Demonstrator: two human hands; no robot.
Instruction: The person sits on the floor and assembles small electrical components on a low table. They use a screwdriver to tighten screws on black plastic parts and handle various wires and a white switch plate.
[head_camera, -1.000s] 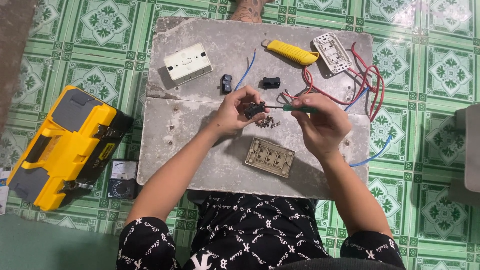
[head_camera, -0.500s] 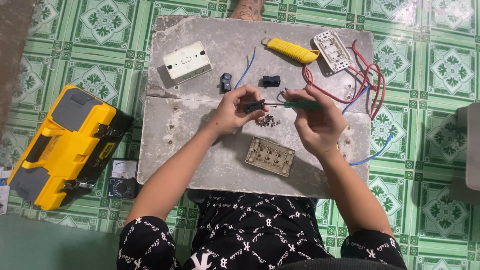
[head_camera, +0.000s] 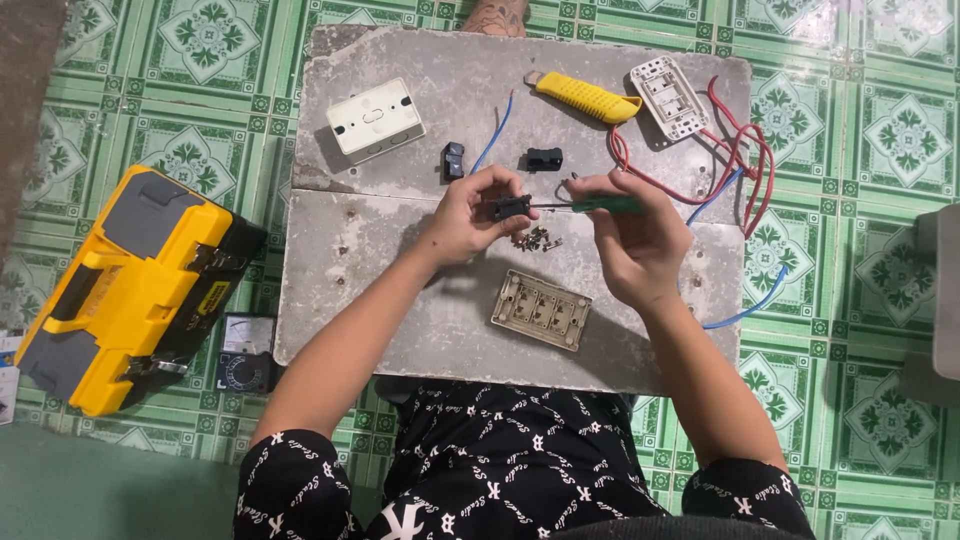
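Small black plastic switch module (head_camera: 510, 207) sits pinched in the left hand (head_camera: 470, 215) above the grey slab's (head_camera: 400, 300) middle, while the right hand (head_camera: 635, 235), at its 3 o'clock, grips a green-handled screwdriver (head_camera: 590, 205) lying 3-to-9, tip meeting the module.

On my grey worktop (head_camera: 400, 310), a white box (head_camera: 374, 120) lies far-left, a yellow knife (head_camera: 585, 97) far-right; left of it, a yellow toolbox (head_camera: 130, 285).
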